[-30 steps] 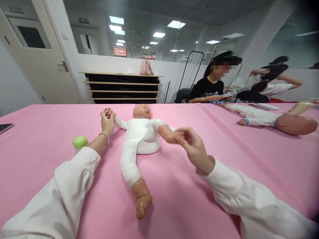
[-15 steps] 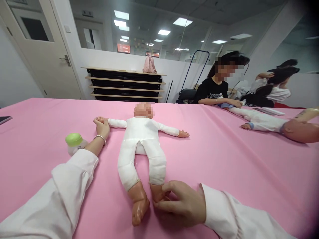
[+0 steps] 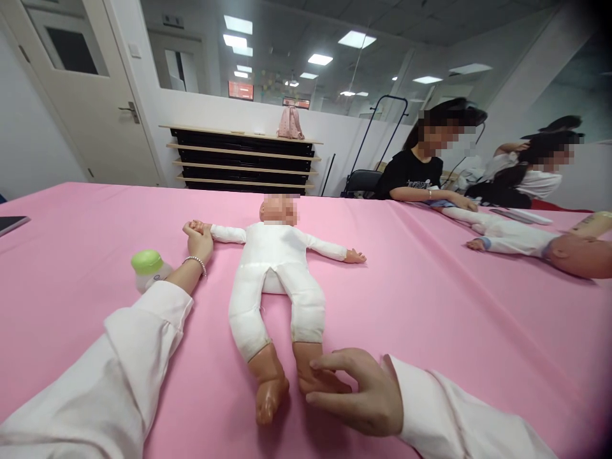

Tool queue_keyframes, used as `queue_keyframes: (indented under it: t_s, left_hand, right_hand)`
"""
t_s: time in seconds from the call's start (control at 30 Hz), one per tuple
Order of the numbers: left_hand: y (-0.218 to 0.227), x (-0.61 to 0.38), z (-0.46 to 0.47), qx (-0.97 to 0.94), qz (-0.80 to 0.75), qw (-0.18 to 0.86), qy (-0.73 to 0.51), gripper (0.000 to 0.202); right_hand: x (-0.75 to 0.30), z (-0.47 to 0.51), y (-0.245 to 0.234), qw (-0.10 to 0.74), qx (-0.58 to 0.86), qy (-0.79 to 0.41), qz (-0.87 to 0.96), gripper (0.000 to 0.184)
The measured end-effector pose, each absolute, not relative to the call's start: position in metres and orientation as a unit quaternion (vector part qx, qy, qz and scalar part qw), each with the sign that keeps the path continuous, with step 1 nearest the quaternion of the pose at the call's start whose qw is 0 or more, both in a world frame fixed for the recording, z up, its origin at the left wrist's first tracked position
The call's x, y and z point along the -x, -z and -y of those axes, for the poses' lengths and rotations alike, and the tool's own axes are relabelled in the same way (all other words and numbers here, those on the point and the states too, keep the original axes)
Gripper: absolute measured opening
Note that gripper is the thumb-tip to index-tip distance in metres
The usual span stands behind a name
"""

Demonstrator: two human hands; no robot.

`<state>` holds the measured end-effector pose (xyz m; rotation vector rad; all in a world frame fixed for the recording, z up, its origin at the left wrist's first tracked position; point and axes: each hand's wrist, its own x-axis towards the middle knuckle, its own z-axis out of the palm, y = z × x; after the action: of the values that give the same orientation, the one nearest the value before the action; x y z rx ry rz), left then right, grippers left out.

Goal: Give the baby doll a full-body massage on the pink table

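Observation:
A baby doll (image 3: 277,268) in a white suit lies on its back on the pink tablecloth (image 3: 430,306), arms spread and feet towards me. My left hand (image 3: 198,241) is closed round the doll's hand at the left. My right hand (image 3: 356,395) grips the doll's foot (image 3: 310,376) nearest it, with fingers curled over the ankle. The doll's other foot (image 3: 270,392) lies free beside it. Both my arms wear white sleeves, and a bead bracelet sits on my left wrist.
A small bottle with a green cap (image 3: 148,269) stands just left of my left forearm. A second doll (image 3: 530,245) lies at the right, where two people sit. A dark flat device (image 3: 12,223) lies at the far left edge. Shelves and a door stand behind.
One second ago my right hand held the doll's raised arm; it has let go, that arm lies flat, and the hand now grips the foot. The left hand lowered slightly, still holding.

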<state>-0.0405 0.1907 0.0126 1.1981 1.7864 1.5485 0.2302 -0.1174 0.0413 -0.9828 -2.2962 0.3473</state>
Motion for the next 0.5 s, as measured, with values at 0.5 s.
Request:
queue_keyframes:
  t_s: [0.5]
  left_hand:
    - [-0.011,0.041,-0.192,-0.439,-0.665,0.24,-0.555,0.044]
  right_hand:
    - [-0.242,0.113,-0.027,0.415,0.258,0.08,0.869,0.031]
